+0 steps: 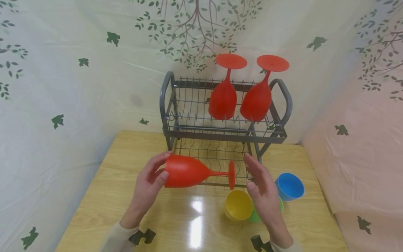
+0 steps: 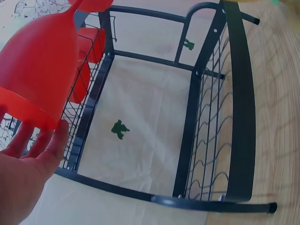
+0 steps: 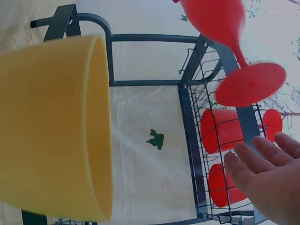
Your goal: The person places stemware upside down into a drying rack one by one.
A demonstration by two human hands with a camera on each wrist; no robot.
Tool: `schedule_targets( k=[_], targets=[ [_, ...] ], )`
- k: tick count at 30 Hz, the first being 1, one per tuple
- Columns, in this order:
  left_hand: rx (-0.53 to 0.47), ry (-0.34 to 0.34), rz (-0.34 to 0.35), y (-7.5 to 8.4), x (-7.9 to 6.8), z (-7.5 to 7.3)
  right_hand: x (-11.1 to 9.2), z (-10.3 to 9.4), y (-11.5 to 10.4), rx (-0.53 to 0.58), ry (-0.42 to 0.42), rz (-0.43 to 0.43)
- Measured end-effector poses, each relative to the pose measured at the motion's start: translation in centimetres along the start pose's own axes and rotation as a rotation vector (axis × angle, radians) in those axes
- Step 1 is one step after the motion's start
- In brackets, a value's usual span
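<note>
A red plastic goblet lies sideways in the air before the dish rack, its foot pointing right. My left hand holds it by the rim, thumb in front and fingers behind; the left wrist view also shows the goblet with fingers at its rim. My right hand is just right of the foot, fingers extended and apart from it. In the right wrist view, the right hand holds nothing. Two more red goblets, a left one and a right one, stand upside down on the upper tier.
The two-tier dark dish rack stands at the back of the wooden table. In front of it are a yellow cup, a green cup partly behind my right hand, and a blue cup. Printed cloth hangs around the table.
</note>
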State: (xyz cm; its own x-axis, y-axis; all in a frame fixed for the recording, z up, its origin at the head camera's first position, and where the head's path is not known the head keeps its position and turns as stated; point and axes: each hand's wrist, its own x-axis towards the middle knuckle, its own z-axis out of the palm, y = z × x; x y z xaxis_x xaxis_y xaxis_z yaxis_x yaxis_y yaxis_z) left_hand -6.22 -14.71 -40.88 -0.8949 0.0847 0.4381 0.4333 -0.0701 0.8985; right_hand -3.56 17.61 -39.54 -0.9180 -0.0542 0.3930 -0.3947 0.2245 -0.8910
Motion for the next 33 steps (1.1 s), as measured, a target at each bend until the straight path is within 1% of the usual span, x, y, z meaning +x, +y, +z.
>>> schedule_targets(
  k=[5, 10, 15, 19, 22, 26, 30, 33],
  targets=[
    [-0.055, 0.032, 0.003, 0.2, 0.0, 0.6, -0.1, 0.5, -0.3, 0.088, 0.033, 0.046],
    [-0.085, 0.059, -0.028, 0.4, -0.1, 1.2, -0.3, 1.0, -0.3, 0.19, 0.062, 0.059],
    [-0.113, 0.081, -0.045, 0.5, -0.1, 1.9, -0.3, 1.6, -0.1, 0.261, 0.093, 0.074],
    [-0.15, 0.095, -0.023, 0.5, 0.0, 2.4, -0.4, 2.1, -0.1, 0.294, 0.121, 0.106],
    [-0.17, 0.091, -0.004, 0.4, -0.1, 2.9, -0.4, 2.5, -0.2, 0.31, 0.134, 0.126],
    [-0.169, 0.091, 0.009, 0.4, -0.1, 3.4, -0.4, 3.0, -0.3, 0.323, 0.124, 0.124],
    [-0.171, 0.096, 0.03, 0.4, -0.1, 3.8, -0.2, 3.5, -0.2, 0.342, 0.118, 0.087],
    [-0.184, 0.087, 0.049, 0.3, -0.1, 4.1, 0.0, 3.8, -0.2, 0.355, 0.104, 0.047]
  ],
)
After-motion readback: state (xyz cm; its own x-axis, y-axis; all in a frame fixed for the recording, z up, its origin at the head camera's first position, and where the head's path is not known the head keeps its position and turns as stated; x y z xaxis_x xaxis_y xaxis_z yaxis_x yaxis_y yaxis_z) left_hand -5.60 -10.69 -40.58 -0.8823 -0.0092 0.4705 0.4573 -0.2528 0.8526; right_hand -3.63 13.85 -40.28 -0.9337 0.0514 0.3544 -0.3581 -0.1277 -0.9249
